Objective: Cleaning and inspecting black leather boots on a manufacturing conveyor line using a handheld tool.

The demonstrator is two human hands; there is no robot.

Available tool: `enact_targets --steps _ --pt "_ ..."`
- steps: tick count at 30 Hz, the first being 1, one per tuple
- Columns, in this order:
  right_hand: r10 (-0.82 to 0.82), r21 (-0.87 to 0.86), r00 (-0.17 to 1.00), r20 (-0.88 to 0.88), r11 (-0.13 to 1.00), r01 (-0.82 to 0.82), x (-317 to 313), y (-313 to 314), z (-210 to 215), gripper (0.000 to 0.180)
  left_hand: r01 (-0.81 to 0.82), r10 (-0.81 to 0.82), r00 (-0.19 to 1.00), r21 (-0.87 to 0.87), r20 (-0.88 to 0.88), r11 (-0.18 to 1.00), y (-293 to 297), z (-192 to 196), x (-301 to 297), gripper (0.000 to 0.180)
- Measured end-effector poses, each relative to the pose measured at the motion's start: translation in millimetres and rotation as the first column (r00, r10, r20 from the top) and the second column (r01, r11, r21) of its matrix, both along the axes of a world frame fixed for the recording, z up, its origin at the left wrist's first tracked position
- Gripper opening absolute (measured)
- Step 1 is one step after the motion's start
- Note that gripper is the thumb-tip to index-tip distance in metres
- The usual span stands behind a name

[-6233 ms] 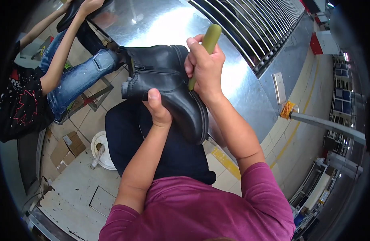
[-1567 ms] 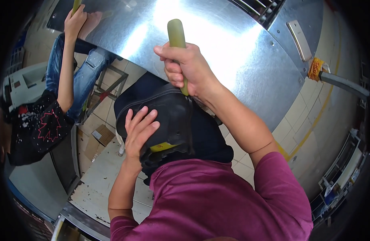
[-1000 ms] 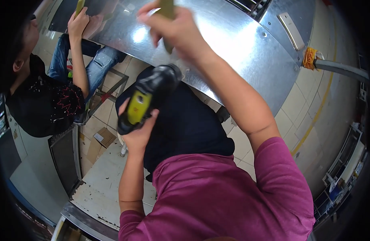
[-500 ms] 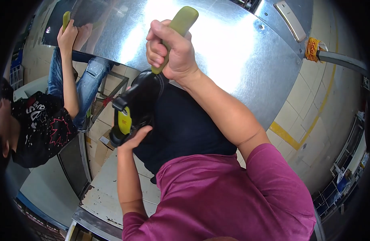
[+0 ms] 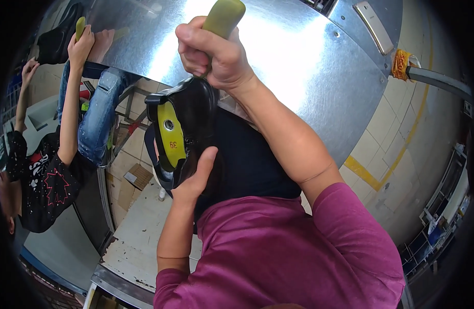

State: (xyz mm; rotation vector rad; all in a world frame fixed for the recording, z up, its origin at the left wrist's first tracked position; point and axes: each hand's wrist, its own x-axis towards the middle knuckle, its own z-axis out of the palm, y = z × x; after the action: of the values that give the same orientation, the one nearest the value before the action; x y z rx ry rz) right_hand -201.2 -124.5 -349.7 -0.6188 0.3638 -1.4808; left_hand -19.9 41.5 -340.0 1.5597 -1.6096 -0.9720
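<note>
Right hand (image 5: 214, 56) was clenched round the olive-green handle (image 5: 224, 15) of a tool, whose working end was hidden behind the fist where it met the boot (image 5: 188, 131). Left hand (image 5: 196, 177) was cupped against the boot's lower side, thumb up along the leather, steadying it. The hands were apart, one above the boot and one below.

The black boot was held in the air over the lap, in front of the near edge of the steel table (image 5: 309, 67), opening turned toward the person's left. The boot was the only container of sorts in view: a yellow last (image 5: 170, 134) filled it, with a metal-ringed hole showing in its face.

Judgement on the step: the tool was likely working the leather near the top of the boot. Doing it well would call for the left hand bracing firmly against the push and short, controlled strokes. A slip could score the leather or run the tool toward the left thumb.

At the far left, a co-worker's hand (image 5: 81, 44) held a similar green-handled tool at the table's far corner.
</note>
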Motion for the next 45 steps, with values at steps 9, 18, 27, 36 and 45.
enact_targets --steps 9,18,27,36,45 --pt "-0.083 -0.069 0.996 -0.039 0.994 0.08 9 14 -10 0.023 -0.047 0.052 0.997 -0.073 0.063 0.996 1 22 -33 0.049" --pt "-0.096 -0.113 0.995 0.003 0.989 0.096 14 22 -14 0.02 0.085 -0.084 0.996 0.177 -0.011 0.981 11 11 -10 0.07" --pt "-0.124 -0.156 0.992 0.036 0.979 0.129 6 30 -18 0.023 0.157 -0.14 0.969 -0.071 0.204 0.985 0 5 -9 0.062" --pt "-0.072 -0.02 0.986 0.153 0.997 0.076 14 75 -30 0.023 -0.04 0.038 0.985 -0.013 -0.165 0.999 9 -4 -18 0.059" --pt "-0.22 0.37 0.964 0.152 0.917 0.151 13 67 -14 0.026 -0.112 0.102 0.975 -0.04 -0.196 0.993 13 -4 -25 0.05"
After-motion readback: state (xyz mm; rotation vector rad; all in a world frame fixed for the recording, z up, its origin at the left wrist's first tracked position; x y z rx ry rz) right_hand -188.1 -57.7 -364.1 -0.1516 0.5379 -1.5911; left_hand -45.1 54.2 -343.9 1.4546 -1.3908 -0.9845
